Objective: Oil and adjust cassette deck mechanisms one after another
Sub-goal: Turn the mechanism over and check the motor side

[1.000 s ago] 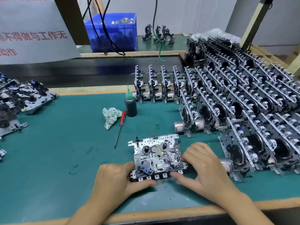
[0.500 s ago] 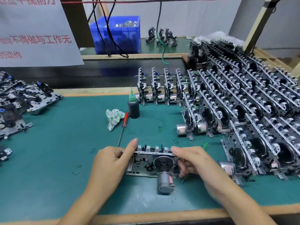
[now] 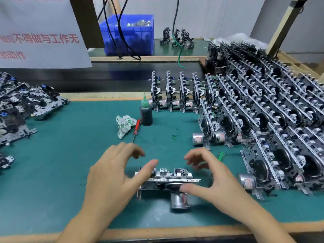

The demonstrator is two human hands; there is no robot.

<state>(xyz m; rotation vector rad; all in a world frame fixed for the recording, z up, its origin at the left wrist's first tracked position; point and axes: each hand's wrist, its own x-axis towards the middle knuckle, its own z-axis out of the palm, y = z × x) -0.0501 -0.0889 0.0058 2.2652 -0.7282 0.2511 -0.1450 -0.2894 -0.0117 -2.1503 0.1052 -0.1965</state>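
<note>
One cassette deck mechanism (image 3: pixel 168 178) stands on edge on the green mat (image 3: pixel 61 163), its flywheel and silver motor (image 3: pixel 178 202) facing me. My left hand (image 3: pixel 114 176) is at its left end, with the thumb lying on the top edge and the fingers lifted and spread behind it. My right hand (image 3: pixel 215 179) is at its right end, thumb touching the flywheel and fingers raised clear of the frame. A dark oil bottle (image 3: pixel 146 114) with a green nozzle stands farther back, and a red-handled screwdriver (image 3: pixel 136 128) lies next to it.
Dense rows of upright mechanisms (image 3: pixel 263 120) fill the right side. A pile of flat mechanisms (image 3: pixel 21 106) lies at the left. A crumpled wrapper (image 3: pixel 124 125) lies beside the screwdriver. A black conveyor (image 3: pixel 105 76) and a blue bin (image 3: pixel 129 34) are behind.
The mechanism went from lying flat to standing on edge, motor toward me. Both hands' fingers have come off its top edge; only the thumbs touch it now.
</note>
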